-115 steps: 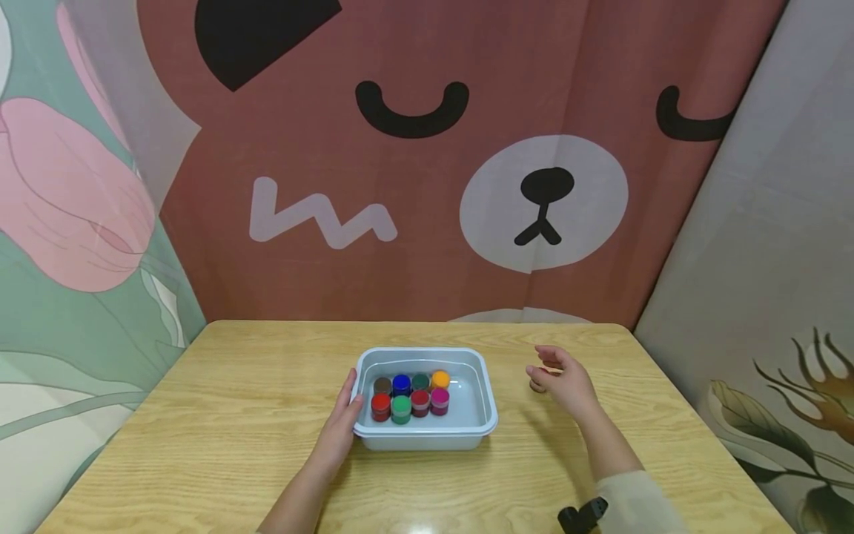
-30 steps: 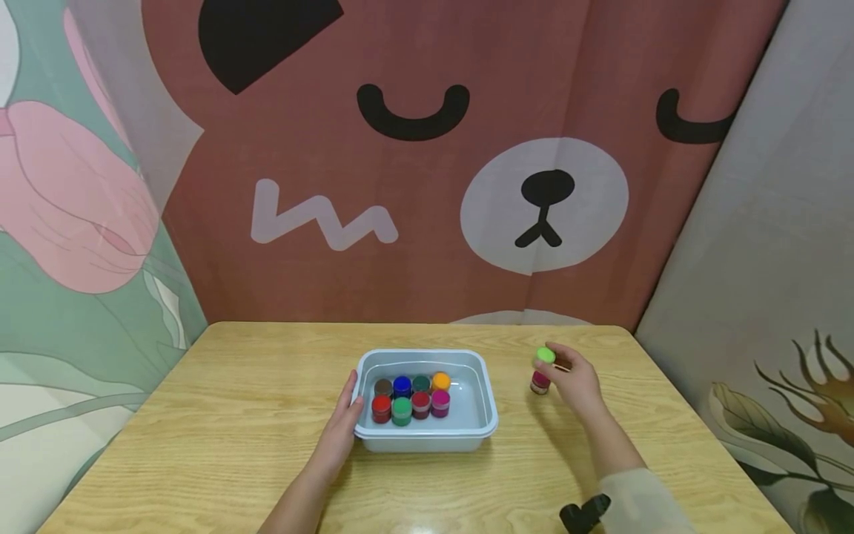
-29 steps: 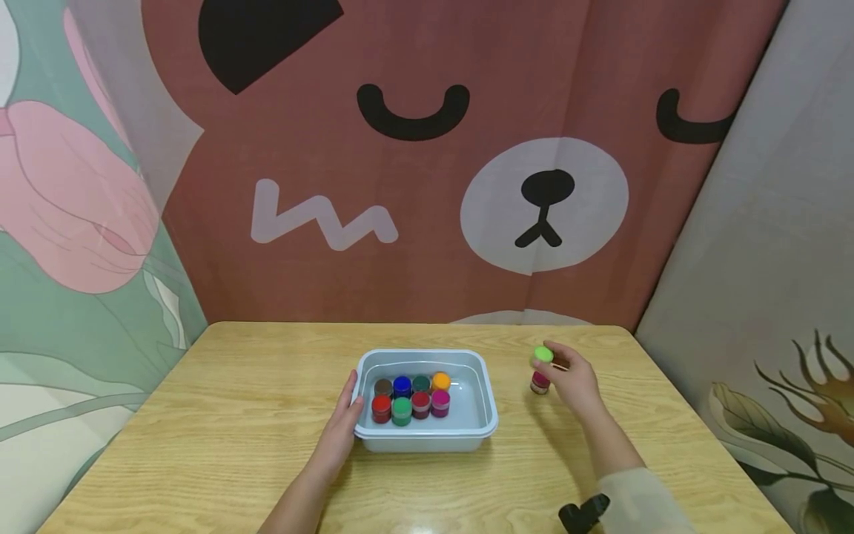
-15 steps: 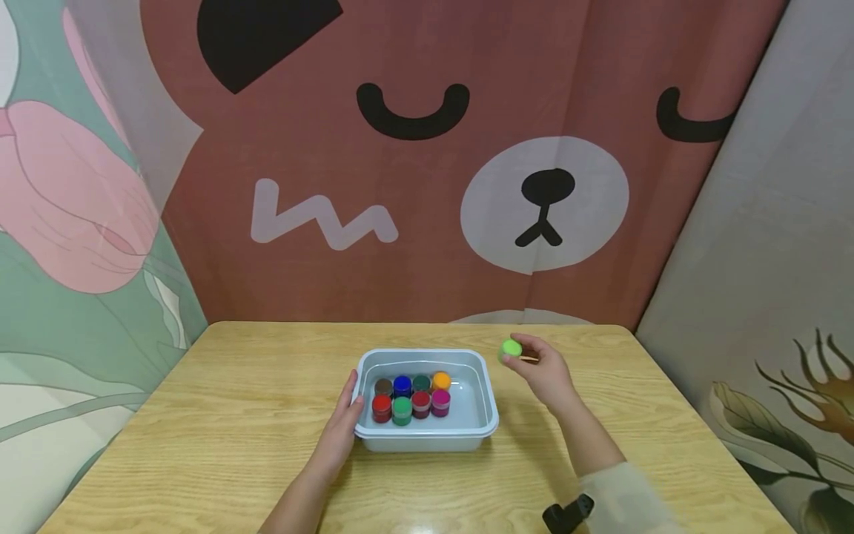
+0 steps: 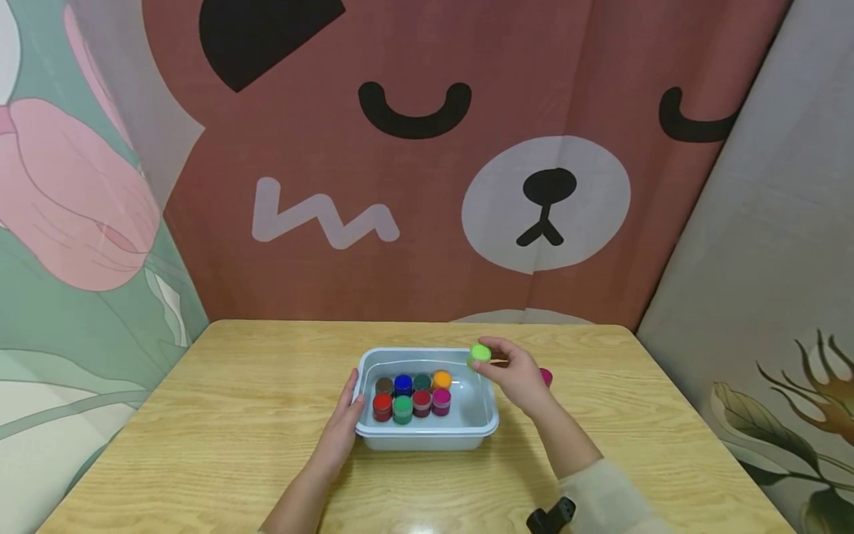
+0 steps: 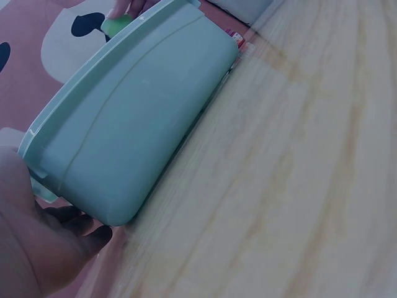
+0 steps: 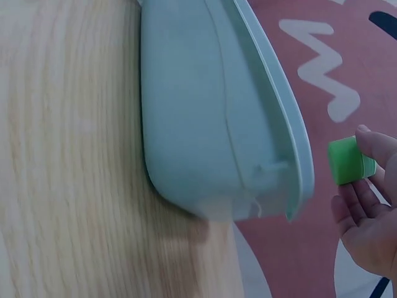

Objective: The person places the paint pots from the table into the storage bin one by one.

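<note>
My left hand [image 5: 339,426] holds the left side of a pale blue plastic tub [image 5: 427,443], thumb at the rim. In the left wrist view, the fingers of my left hand [image 6: 37,236] reach beneath the tub's rim. Inside the tub, several small paint pots stand in two rows, among them a red pot [image 5: 382,407], a blue pot [image 5: 403,385] and an orange pot [image 5: 442,380]. Over the tub's back right corner, my right hand [image 5: 520,374] pinches a light green paint pot [image 5: 479,354] between thumb and fingers. In the right wrist view this green pot [image 7: 347,160] is beyond the rim.
A magenta-lidded pot [image 5: 546,377] stands on the wooden table [image 5: 267,386] right of the tub, partly hidden behind my right hand. A bear-print curtain [image 5: 427,185] hangs behind the table's back edge. A black device [image 5: 551,515] sits at my right sleeve.
My right hand picked the light green pot from above the magenta one and carried it left to over the tub's corner. The magenta-lidded pot stayed behind. My left hand and the tub have not moved.
</note>
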A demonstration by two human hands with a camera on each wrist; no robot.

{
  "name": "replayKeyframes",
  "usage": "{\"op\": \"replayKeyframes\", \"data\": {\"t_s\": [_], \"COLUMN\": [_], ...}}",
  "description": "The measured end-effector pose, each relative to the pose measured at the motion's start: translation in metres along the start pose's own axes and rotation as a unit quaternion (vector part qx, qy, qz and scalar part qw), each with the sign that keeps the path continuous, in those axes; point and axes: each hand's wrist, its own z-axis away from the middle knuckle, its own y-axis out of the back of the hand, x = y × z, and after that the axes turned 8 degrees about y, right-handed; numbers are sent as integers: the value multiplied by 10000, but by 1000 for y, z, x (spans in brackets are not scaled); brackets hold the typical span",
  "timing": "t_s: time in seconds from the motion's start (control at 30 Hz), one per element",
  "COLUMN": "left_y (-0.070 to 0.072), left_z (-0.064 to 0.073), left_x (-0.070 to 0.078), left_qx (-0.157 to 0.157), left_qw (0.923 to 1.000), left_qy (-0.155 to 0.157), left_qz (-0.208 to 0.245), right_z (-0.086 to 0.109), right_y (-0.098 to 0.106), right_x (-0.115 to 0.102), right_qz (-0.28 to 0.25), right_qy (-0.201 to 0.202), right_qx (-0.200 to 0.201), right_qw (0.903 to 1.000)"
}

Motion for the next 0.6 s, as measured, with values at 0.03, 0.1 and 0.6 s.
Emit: {"op": "replayKeyframes", "data": {"t_s": [0.03,0.1,0.6], "left_y": [0,0,0], "left_z": [0,0,-1], "left_x": [0,0,-1], "left_qx": [7,2,20], "left_qw": [10000,10000,10000], "left_qy": [4,3,-2], "left_qz": [21,29,-17], "right_z": [0,1,3], "right_y": [-3,-9,-46], "right_x": [-1,-3,-7], "right_qz": [-13,-14,-167], "right_qy": [-23,-36,121], "right_qx": [-47,-132,-899], "right_qw": [10000,9999,9957]}}
